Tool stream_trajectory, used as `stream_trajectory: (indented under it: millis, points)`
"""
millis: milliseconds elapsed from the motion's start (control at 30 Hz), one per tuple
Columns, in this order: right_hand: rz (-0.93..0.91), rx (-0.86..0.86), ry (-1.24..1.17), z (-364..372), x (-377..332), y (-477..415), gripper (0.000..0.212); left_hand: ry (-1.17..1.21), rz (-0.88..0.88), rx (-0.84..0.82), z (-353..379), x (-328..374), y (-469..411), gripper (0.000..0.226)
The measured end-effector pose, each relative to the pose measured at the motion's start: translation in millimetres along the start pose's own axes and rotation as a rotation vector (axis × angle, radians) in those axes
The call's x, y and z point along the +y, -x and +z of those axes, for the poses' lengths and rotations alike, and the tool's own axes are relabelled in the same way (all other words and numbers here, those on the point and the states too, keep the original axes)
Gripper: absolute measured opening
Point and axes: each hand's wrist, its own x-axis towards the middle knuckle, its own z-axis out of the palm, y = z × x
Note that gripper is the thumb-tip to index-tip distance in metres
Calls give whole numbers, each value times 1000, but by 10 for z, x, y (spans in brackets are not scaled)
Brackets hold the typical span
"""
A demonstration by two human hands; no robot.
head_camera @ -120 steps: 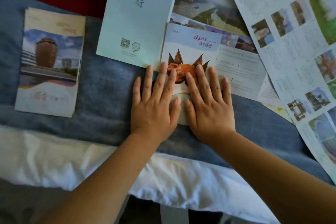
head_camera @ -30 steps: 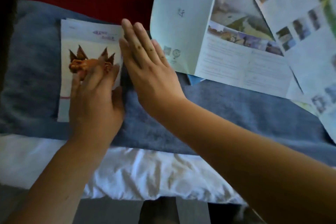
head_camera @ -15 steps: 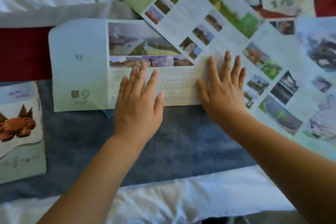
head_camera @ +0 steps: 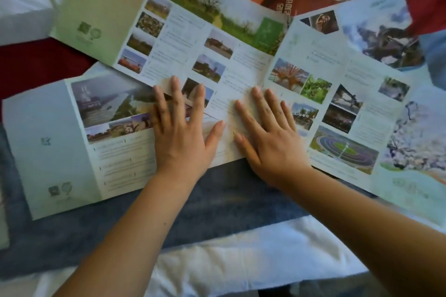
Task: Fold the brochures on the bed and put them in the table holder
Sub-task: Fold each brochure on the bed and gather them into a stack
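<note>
Fingers (head_camera: pixel 177 94) of the left hand (head_camera: pixel 179 137) are straight and spread, pressed flat, not gripping anything. Same for the right hand (head_camera: pixel 268 137), whose fingers (head_camera: pixel 259 101) are splayed flat on the paper. Both palms sit on the right end of the pale blue brochure (head_camera: pixel 48 142), which lies unfolded on the blue blanket (head_camera: pixel 229 200) across the bed. A green brochure (head_camera: pixel 103 7) overlaps its top edge, another open brochure (head_camera: pixel 362 108) is just to the right, and a red one (head_camera: pixel 296 1) peeks out behind. There's a white sheet (head_camera: pixel 241 260) nearest the camera.

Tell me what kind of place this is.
Probably a bedroom, perhaps a hotel room: white bedding under a blue blanket, with unfolded tourist brochures spread across it.
</note>
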Motion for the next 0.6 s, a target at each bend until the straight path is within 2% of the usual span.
stream_trajectory:
  millis: [100, 267, 367, 600]
  points:
    - [-63, -10, 33, 12, 87, 132, 66, -21, -7, 84, 82, -184, 86, 82]
    - [-201, -35, 82, 15, 235, 288, 68, -67, -18, 269, 107, -661, -12, 65]
    - [-266, -52, 160, 5, 302, 310, 71, -31, -23, 258, 75, -839, -131, 63]
    - [-349, -37, 153, -5, 312, 286, 70, -13, -49, 290, 41, -1013, -54, 63]
